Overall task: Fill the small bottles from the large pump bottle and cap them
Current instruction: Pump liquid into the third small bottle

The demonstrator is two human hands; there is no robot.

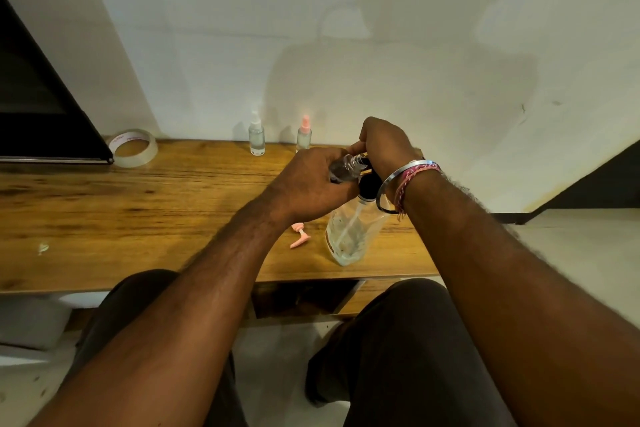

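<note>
A small clear plastic bottle (343, 168) is held tilted in the left hand (311, 187), fingers curled around its body, its open neck brought up against the black pump head (369, 180) of the large clear pump bottle (353, 232). The large bottle stands upright near the front edge of the wooden surface (138, 218). The right hand (384, 146) is closed over the pump top from above; what exactly lies under its fingers cannot be told. The large bottle appears nearly empty, so it is judged light and easily tipped under an off-centre push; pressure is best kept straight down through the pump. The small bottle is judged light, stiff and smooth, likely slippery if wetted; a grip round the mid-body keeps the neck free. A loose pink spray cap with dip tube (299, 236) lies just beside the large bottle, thin and easily bent; it is best lifted by its collar. Two capped small bottles, one white-topped (256, 135), one pink-topped (304, 135), stand at the rear by the wall. A roll of clear tape (133, 147) lies well apart.
</note>
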